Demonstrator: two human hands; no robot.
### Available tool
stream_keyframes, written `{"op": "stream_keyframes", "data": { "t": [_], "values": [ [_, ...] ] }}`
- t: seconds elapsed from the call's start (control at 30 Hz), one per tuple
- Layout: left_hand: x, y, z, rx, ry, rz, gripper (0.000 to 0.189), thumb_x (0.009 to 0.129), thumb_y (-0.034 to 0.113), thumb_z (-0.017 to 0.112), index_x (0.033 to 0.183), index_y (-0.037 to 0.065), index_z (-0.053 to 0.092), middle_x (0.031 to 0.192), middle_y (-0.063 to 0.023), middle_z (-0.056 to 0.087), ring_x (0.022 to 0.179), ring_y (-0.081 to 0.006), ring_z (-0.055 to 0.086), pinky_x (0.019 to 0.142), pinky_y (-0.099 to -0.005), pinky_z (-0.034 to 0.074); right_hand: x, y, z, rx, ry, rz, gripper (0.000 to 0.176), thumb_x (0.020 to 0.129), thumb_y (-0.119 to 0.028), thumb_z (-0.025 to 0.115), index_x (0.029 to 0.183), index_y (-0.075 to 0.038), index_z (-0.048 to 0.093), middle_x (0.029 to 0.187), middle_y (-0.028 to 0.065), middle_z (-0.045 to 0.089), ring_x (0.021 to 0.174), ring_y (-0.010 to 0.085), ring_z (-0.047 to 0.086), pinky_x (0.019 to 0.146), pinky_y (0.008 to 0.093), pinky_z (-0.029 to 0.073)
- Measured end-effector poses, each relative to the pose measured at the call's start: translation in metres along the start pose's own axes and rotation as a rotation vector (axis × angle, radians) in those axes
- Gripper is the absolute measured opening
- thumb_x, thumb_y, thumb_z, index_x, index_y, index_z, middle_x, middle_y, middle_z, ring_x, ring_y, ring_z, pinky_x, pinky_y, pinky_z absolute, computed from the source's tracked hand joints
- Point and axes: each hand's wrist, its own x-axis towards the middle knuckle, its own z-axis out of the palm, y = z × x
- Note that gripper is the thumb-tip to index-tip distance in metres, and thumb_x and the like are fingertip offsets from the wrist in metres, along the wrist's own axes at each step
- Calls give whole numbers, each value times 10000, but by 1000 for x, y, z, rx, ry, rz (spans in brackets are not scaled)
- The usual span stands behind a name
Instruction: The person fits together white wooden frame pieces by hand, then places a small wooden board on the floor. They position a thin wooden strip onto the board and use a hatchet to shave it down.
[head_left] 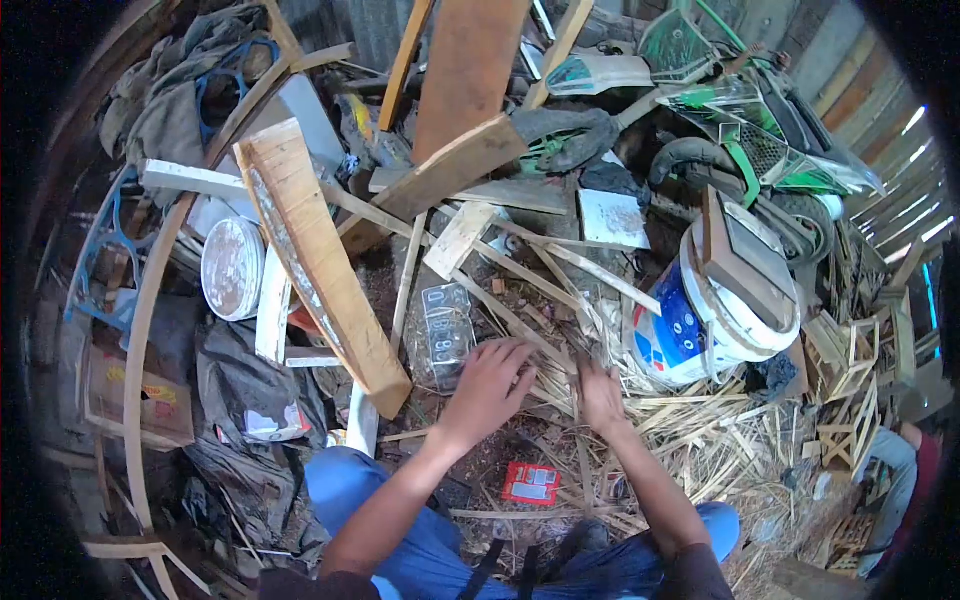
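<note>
Nearest to you are your knees in blue jeans [400, 520]. Just in front of them a small red packet [530, 483] lies on the ground, below and to the left of the white bucket [700, 320]. Just beyond the packet your two hands are on a heap of thin wood strips [690, 430], which spreads from the foot of the bucket toward you.

Your left hand [490, 385] is open, with the fingers spread and laid flat on the strips, and it grips nothing. It is well left of the bucket, and its fingertips are just beside a clear plastic container [447, 335] with dark numbers on it. Your right hand [600, 395] is nearer to the bucket, just left of its lower side. Its fingers bend down among the strips, and it is not possible to tell whether it has hold of one or how far it is closed. The two hands are near each other but apart.

At the lower right of the bucket, by the picture edge, the leg of another person [895, 460] shows.

Further left of the bucket a long wooden plank [320, 255] lies slanted, its lower end close to the container. Left of it is a round white lid [232, 268]. The bucket itself is tilted and has a blue label. Behind the bucket stands a green motorcycle [750, 130].
</note>
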Motion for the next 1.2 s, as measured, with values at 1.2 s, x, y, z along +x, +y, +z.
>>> {"op": "stream_keyframes", "data": {
  "t": [1.2],
  "values": [
    [-15,-28,32,187,-178,-43,506,939,192,651,1417,78,532,1479,-186,486,1405,-390,415,1177,-514,312,-75,-4,-25,-118,-68,128,481,870,-93,634,1350,-87,612,1269,169,648,1195,364,575,1002,499,436]
  ]
}}
